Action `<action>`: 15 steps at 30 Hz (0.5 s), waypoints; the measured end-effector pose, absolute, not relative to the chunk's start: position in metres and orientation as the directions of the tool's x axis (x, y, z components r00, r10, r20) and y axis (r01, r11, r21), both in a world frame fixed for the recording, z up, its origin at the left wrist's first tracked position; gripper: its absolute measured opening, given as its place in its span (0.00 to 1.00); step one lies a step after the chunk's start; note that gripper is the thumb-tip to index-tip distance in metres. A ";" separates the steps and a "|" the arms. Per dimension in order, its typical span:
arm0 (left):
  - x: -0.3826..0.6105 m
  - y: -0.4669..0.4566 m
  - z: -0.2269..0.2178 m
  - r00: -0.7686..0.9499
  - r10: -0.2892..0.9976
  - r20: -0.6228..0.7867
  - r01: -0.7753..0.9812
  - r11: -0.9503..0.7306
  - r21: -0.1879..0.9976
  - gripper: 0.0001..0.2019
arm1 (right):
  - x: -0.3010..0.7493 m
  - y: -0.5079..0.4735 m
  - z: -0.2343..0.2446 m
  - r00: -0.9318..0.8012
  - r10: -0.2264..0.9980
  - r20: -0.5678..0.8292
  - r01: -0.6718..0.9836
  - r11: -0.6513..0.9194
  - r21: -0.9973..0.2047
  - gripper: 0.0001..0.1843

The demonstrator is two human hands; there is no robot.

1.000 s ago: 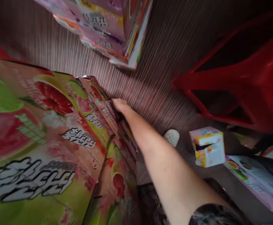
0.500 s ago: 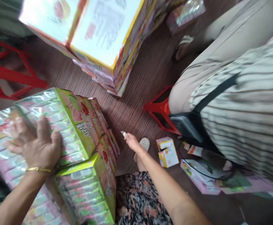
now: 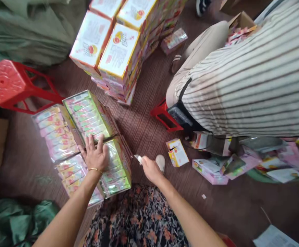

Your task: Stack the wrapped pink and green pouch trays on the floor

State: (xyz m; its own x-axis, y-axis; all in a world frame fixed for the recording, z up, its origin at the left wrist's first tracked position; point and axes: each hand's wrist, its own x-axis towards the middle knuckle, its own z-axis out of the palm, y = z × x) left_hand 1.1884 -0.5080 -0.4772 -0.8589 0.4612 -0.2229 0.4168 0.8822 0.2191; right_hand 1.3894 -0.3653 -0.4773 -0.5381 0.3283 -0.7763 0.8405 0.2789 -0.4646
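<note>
My left hand [image 3: 97,158] lies with its fingers spread on top of a stack of fruit-printed boxes, over the seam between two clear-topped green boxes [image 3: 84,109]. Pink-and-yellow boxes [image 3: 52,132], also with clear tops showing rows of small packets, stand beside the green ones on the left. Closed around a small knife [image 3: 138,158], my right hand [image 3: 151,170] hovers just right of the stack. The knife's short pale blade points toward the boxes without touching them. Its handle is mostly hidden in my fingers.
A taller stack of white-topped cartons [image 3: 118,51] stands ahead. Left is a red stool [image 3: 8,82]. At right, a person in a striped shirt [image 3: 241,75] sits on another red stool [image 3: 166,116]. A torn carton [image 3: 178,153] and opened packaging [image 3: 211,171] lie on the floor.
My view has shifted back, showing more of the stacks and floor. My left hand has moved from the pink-and-green edge onto the green boxes. My right hand still holds the knife.
</note>
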 end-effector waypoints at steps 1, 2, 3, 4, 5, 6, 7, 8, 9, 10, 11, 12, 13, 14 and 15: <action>1.196 -0.510 -0.483 -0.864 0.460 -0.204 0.418 0.882 0.215 0.25 | 1.372 -0.363 -0.477 -0.572 0.317 -0.757 0.816 0.315 -0.484 0.21; 1.200 -0.510 -0.487 -0.870 0.458 -0.183 0.419 0.882 0.214 0.26 | 1.353 -0.359 -0.479 -0.609 0.305 -0.733 0.787 0.349 -0.509 0.22; 1.201 -0.510 -0.491 -0.873 0.458 -0.170 0.420 0.881 0.216 0.26 | 1.333 -0.355 -0.483 -0.633 0.305 -0.711 0.765 0.386 -0.515 0.22; 1.200 -0.510 -0.493 -0.873 0.459 -0.163 0.422 0.880 0.216 0.26 | 1.315 -0.352 -0.488 -0.660 0.292 -0.692 0.738 0.424 -0.525 0.23; 1.199 -0.509 -0.495 -0.873 0.461 -0.159 0.425 0.880 0.214 0.27 | 1.301 -0.351 -0.494 -0.688 0.266 -0.675 0.706 0.461 -0.538 0.23; 1.198 -0.508 -0.496 -0.874 0.461 -0.155 0.427 0.880 0.207 0.27 | 1.291 -0.352 -0.500 -0.704 0.239 -0.669 0.682 0.489 -0.544 0.24; 1.197 -0.507 -0.496 -0.876 0.460 -0.147 0.429 0.881 0.200 0.27 | 1.286 -0.355 -0.505 -0.718 0.218 -0.661 0.663 0.503 -0.554 0.24; 1.196 -0.506 -0.497 -0.876 0.461 -0.141 0.432 0.881 0.194 0.27 | 1.285 -0.359 -0.509 -0.727 0.205 -0.656 0.653 0.504 -0.565 0.25; 1.197 -0.505 -0.497 -0.874 0.466 -0.139 0.437 0.878 0.192 0.28 | 1.287 -0.365 -0.512 -0.729 0.198 -0.656 0.651 0.497 -0.573 0.26; 1.198 -0.505 -0.498 -0.870 0.473 -0.141 0.444 0.875 0.193 0.28 | 1.291 -0.371 -0.514 -0.727 0.196 -0.658 0.655 0.487 -0.578 0.27; 1.199 -0.504 -0.498 -0.866 0.479 -0.144 0.450 0.872 0.195 0.28 | 1.295 -0.377 -0.514 -0.724 0.191 -0.663 0.658 0.481 -0.580 0.27; 1.200 -0.504 -0.499 -0.864 0.483 -0.145 0.454 0.870 0.193 0.28 | 1.300 -0.383 -0.513 -0.720 0.179 -0.670 0.658 0.483 -0.578 0.26; 1.201 -0.503 -0.500 -0.863 0.485 -0.143 0.457 0.869 0.190 0.28 | 1.305 -0.389 -0.510 -0.715 0.169 -0.678 0.658 0.490 -0.572 0.25; 1.202 -0.503 -0.500 -0.865 0.483 -0.138 0.456 0.870 0.185 0.29 | 1.312 -0.395 -0.507 -0.711 0.164 -0.684 0.657 0.502 -0.563 0.24; 1.202 -0.502 -0.500 -0.870 0.476 -0.128 0.452 0.873 0.182 0.29 | 1.322 -0.400 -0.502 -0.709 0.155 -0.688 0.652 0.515 -0.556 0.23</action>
